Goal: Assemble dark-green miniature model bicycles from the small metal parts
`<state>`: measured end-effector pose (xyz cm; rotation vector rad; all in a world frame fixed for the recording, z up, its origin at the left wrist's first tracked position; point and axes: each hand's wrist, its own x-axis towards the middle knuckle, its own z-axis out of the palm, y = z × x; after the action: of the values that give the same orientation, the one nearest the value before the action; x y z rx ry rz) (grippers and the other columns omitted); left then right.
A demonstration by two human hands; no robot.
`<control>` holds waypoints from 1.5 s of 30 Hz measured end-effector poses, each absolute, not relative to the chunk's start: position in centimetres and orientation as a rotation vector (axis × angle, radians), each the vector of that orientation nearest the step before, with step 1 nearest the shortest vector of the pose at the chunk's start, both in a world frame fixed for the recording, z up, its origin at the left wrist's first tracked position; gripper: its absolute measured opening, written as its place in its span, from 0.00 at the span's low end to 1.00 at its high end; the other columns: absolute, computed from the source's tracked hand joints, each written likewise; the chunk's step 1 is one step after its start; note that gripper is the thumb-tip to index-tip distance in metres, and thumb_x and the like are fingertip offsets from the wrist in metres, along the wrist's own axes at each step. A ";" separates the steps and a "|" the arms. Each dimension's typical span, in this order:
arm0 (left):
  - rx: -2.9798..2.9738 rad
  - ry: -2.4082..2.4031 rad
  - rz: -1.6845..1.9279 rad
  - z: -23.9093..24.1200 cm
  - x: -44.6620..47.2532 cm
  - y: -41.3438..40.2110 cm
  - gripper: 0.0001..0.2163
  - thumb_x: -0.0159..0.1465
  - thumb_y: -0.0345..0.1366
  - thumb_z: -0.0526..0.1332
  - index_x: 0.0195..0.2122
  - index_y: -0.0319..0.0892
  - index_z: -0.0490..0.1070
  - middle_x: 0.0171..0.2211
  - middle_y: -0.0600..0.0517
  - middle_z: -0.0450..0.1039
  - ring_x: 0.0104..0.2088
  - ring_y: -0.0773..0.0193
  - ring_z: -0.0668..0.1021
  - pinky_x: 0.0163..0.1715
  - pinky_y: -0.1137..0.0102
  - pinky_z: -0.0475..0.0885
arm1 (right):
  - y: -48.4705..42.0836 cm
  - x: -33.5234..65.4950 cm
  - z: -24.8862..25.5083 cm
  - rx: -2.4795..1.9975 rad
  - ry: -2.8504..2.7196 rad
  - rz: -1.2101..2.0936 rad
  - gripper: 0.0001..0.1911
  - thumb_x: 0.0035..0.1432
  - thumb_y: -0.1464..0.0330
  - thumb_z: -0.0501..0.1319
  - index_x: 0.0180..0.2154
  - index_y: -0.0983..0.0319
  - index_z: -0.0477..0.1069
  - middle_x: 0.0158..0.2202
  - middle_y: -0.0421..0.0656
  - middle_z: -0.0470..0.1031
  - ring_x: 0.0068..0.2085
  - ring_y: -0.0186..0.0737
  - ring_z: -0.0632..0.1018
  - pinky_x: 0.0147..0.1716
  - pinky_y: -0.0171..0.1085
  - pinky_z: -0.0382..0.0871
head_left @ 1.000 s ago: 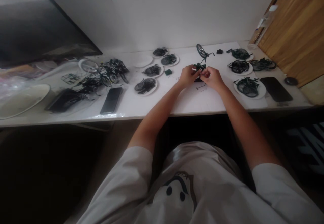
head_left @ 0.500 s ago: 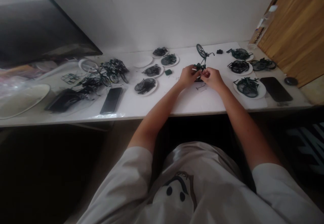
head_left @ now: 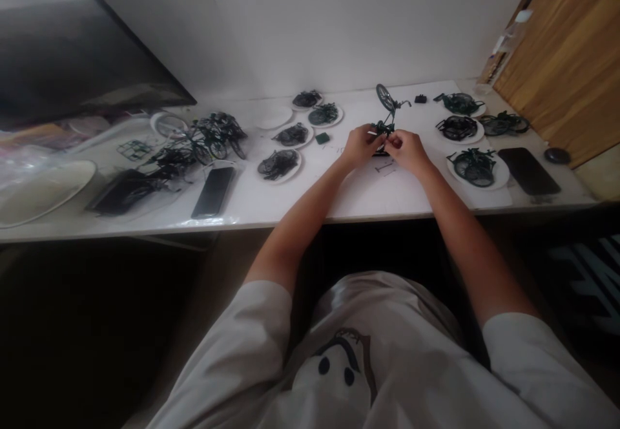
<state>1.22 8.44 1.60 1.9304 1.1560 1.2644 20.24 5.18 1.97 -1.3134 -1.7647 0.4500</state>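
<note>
A small dark model bicycle (head_left: 389,119) stands between my hands on the white board, one wheel raised toward the wall. My left hand (head_left: 360,146) is closed on its near part from the left. From the right, my right hand (head_left: 405,148) pinches at the same spot, its fingertips close to the left ones. Whatever the right fingertips hold is too small to make out. Two thin dark pins (head_left: 385,169) lie on the board just below my hands. A small dark green block (head_left: 322,137) rests to the left of my left hand.
White plates with dark bicycle parts (head_left: 279,165) stand on the left, and more parts (head_left: 473,167) on plates at the right. Several assembled model bicycles (head_left: 217,135) crowd the left side. A phone (head_left: 214,192) and a dark flat device (head_left: 529,170) lie near the front edge.
Almost nothing differs. Both hands stay at the model bicycle, with only slight finger movement.
</note>
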 end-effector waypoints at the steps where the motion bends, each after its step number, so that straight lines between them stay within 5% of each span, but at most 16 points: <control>1: 1.922 1.148 1.269 1.6 1.2 8.4 0.12 0.67 0.40 0.73 0.34 0.44 0.71 0.20 0.56 0.70 0.22 0.65 0.71 0.29 0.66 0.62 | 5.1 20.3 2.0 -1.313 -1.767 0.451 0.09 0.58 0.61 0.68 0.30 0.56 0.72 0.29 0.41 0.78 0.32 0.42 0.74 0.37 0.43 0.67; 14: 1.826 1.134 1.329 2.0 1.4 8.3 0.11 0.65 0.38 0.74 0.33 0.42 0.73 0.34 0.49 0.82 0.33 0.63 0.80 0.34 0.69 0.73 | 5.1 20.3 2.1 -1.323 -1.766 0.441 0.09 0.59 0.60 0.71 0.34 0.56 0.74 0.28 0.40 0.78 0.31 0.43 0.76 0.37 0.43 0.68; 30: 1.872 1.098 1.367 0.1 1.0 10.4 0.21 0.62 0.41 0.76 0.24 0.45 0.63 0.24 0.57 0.68 0.28 0.67 0.70 0.34 0.68 0.65 | 5.0 20.2 2.2 -1.310 -1.770 0.436 0.08 0.62 0.62 0.70 0.33 0.56 0.75 0.28 0.40 0.78 0.32 0.43 0.76 0.37 0.43 0.68; 37: 1.782 1.080 1.366 0.2 0.7 10.3 0.25 0.60 0.42 0.77 0.22 0.45 0.59 0.21 0.59 0.56 0.26 0.70 0.58 0.29 0.68 0.51 | 4.9 20.1 2.3 -1.316 -1.757 0.422 0.09 0.62 0.63 0.72 0.33 0.56 0.74 0.27 0.39 0.77 0.30 0.41 0.75 0.36 0.41 0.67; 45: 1.536 1.002 1.250 1.4 0.7 9.1 0.21 0.57 0.37 0.81 0.22 0.42 0.67 0.20 0.57 0.65 0.23 0.71 0.65 0.27 0.69 0.56 | 5.0 20.1 2.3 -1.300 -1.753 0.420 0.09 0.60 0.65 0.72 0.33 0.56 0.73 0.26 0.37 0.75 0.30 0.40 0.74 0.37 0.40 0.67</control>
<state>0.74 9.06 1.44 1.5364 1.0025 1.2504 20.13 4.99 2.25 -1.3002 -1.7530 0.4201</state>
